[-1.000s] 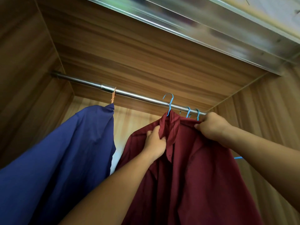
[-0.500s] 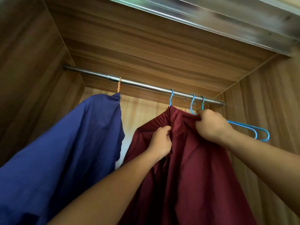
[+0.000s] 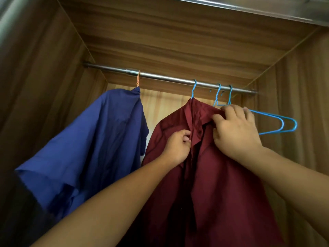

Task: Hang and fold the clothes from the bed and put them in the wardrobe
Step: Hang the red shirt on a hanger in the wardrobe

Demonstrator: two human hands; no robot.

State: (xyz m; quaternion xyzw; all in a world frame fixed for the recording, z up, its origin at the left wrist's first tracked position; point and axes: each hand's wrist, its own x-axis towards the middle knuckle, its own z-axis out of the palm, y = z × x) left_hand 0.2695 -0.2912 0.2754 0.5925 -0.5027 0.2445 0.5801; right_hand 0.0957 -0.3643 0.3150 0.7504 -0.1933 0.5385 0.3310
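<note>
Maroon shirt [image 3: 222, 175] is hung by a blue hanger [image 3: 193, 89] on the wardrobe rail [image 3: 169, 78], right of centre. Its front edge is pinched by L hand [image 3: 178, 147], collar gripped by R hand [image 3: 235, 132]. Blue shirt [image 3: 99, 139] is hung to the left.

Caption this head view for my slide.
Left hand and right hand grip a maroon shirt hanging on the rail beside a blue shirt.

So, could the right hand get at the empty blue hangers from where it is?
Probably yes. The right hand grips the red shirt at its collar, right beside the two empty hangers, with nothing between them. It would only have to let go of the shirt first.
</note>
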